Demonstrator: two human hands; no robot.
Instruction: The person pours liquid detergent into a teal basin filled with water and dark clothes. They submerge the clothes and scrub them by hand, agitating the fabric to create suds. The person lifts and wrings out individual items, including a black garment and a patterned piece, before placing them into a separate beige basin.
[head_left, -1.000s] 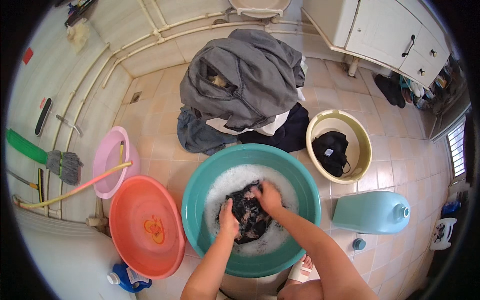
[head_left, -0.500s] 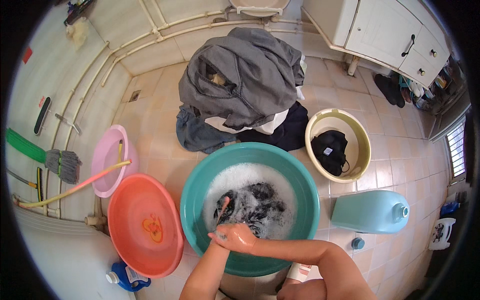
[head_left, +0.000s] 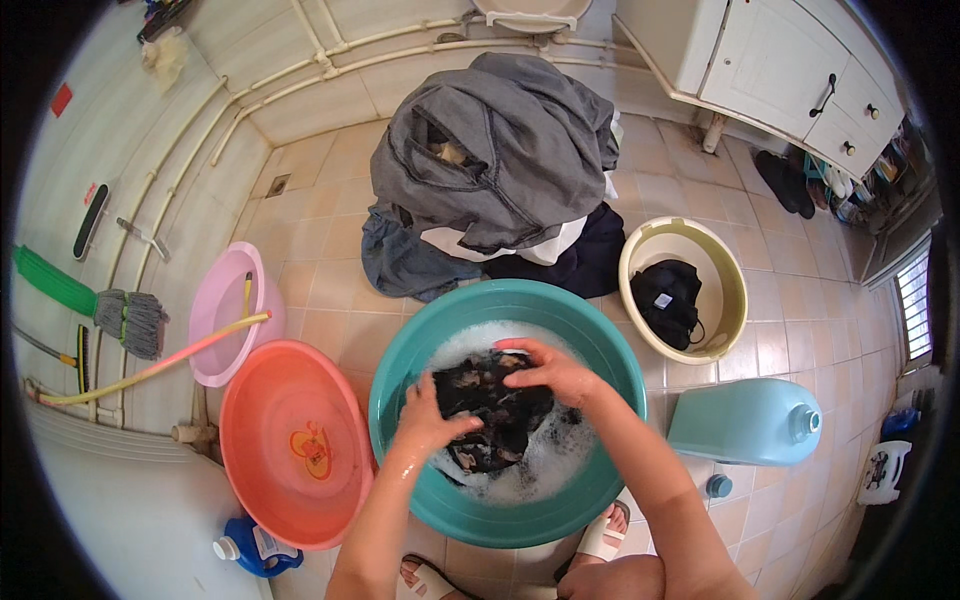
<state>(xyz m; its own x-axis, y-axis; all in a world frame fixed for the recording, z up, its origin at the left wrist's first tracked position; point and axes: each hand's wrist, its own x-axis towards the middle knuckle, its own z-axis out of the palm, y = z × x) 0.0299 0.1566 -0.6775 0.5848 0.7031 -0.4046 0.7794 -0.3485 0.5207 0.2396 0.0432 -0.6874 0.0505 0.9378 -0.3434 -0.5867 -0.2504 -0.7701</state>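
A dark garment [head_left: 495,415] with pale patches lies in white suds [head_left: 505,488] inside a large green basin [head_left: 392,345]. My left hand [head_left: 425,418] is at the garment's left edge, thumb and fingers spread apart. From the right, my right hand [head_left: 555,374] reaches over the garment's upper part, its fingers stretched out and touching the cloth or suds. Both hands are wet and neither is closed round the cloth. Part of the garment is under foam.
An orange basin [head_left: 260,480] and a pink basin [head_left: 205,330] with a hose [head_left: 195,345] stand left. Behind is a heap of grey clothes [head_left: 540,150]. To the right are a cream basin [head_left: 735,290] holding black cloth and a light-blue bottle [head_left: 735,422] on its side.
My hands, crossed together at the basin's near side before, have come apart and moved forward onto the garment, one each side. More of the dark cloth shows above the foam.
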